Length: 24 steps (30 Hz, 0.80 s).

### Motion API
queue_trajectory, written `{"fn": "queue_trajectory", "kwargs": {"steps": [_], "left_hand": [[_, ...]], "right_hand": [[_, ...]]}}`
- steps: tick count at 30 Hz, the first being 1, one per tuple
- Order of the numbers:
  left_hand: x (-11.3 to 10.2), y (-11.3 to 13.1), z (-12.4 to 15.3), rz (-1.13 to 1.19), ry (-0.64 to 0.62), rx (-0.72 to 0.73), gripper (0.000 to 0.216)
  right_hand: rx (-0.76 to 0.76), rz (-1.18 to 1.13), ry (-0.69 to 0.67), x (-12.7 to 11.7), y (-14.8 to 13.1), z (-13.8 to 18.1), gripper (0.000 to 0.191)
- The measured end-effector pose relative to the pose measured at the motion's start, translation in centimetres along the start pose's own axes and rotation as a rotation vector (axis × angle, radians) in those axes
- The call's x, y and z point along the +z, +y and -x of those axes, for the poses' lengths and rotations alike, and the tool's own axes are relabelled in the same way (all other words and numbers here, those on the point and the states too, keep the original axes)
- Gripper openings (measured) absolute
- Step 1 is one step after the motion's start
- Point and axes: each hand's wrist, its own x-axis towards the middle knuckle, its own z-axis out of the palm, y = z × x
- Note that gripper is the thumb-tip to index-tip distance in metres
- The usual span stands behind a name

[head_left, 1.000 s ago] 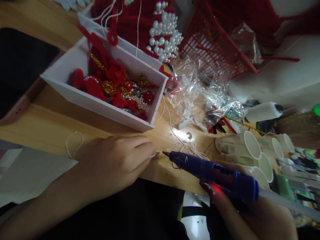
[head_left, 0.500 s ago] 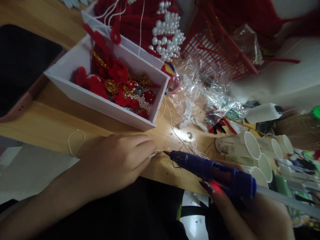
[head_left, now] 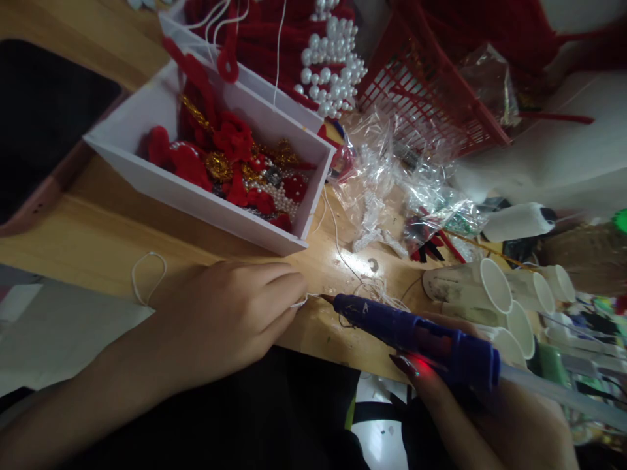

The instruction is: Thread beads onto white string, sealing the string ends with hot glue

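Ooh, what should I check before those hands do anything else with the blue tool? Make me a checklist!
1. Left hand holds the white cord: ok, a bit pokes out past the fingers.
2. Right hand grips the blue tool: ok.
3. Pointy tip aims at the cord: ok.
4. Tip is cool: cannot tell.
5. Loose threads well away from the tool: not ok, they're right by it.
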Motion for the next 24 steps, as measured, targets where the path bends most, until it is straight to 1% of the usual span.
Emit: {"fn": "queue_trajectory", "kwargs": {"steps": [3, 6, 8, 11, 14, 16, 19, 21, 24], "left_hand": [[0.04, 0.02, -0.02, -0.012, 0.001, 0.005, 0.018], [0.08, 0.04, -0.04, -0.009, 0.007, 0.01, 0.017], [0.05, 0.06, -0.06, -0.006, 0.014, 0.016, 0.018], [-0.08, 0.1, -0.11, -0.016, 0.02, 0.01, 0.021], [-0.18, 0.12, -0.14, -0.026, 0.023, 0.008, 0.023], [-0.16, 0.12, -0.16, -0.025, 0.014, 0.0, 0.021], [-0.09, 0.16, -0.15, -0.026, 0.005, -0.013, 0.018], [-0.1, 0.26, -0.14, -0.018, 0.021, -0.025, 0.019], [-0.24, 0.46, -0.12, -0.006, 0.053, -0.03, 0.025]], "right_hand": [[0.005, -0.014, -0.022, -0.19, 0.28, -0.02, 0.026], [0.025, 0.004, 0.002, -0.37, 0.49, -0.05, 0.027], [0.019, -0.008, 0.022, -0.4, 0.41, -0.13, 0.027], [0.004, -0.051, -0.005, -0.36, 0.09, -0.28, 0.025], [0.029, -0.02, -0.001, -0.31, -0.07, -0.32, 0.027], [0.035, -0.011, 0.024, -0.3, -0.02, -0.28, 0.026], [0.023, -0.046, -0.002, -0.35, 0.13, -0.15, 0.022], [0.037, -0.028, -0.017, -0.41, 0.23, -0.05, 0.022], [0.051, 0.021, 0.015, -0.48, 0.28, 0.06, 0.022]]}}
